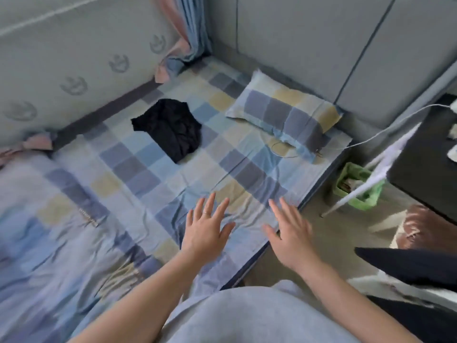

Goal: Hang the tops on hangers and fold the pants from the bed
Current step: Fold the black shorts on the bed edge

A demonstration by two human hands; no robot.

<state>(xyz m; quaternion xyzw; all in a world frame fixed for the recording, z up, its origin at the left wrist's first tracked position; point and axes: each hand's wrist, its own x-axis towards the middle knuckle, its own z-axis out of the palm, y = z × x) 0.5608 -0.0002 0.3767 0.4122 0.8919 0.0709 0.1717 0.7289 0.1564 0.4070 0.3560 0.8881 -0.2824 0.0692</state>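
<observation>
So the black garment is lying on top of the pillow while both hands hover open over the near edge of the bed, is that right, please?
Not quite. In the head view the black garment lies on the checked sheet, apart from the pillow. Both the left hand and right hand are open over the near edge.

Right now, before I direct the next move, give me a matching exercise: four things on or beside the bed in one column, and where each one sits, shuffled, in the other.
Things:
1. crumpled black garment
2. checked blue and yellow pillow
3. green plastic basket
4. left hand

Places:
A. on the floor beside the bed
B. open, over the wrinkled checked bedsheet near its edge
C. mid-bed, towards the wall
D. at the bed's far corner

Pairs: 1-C, 2-D, 3-A, 4-B
</observation>
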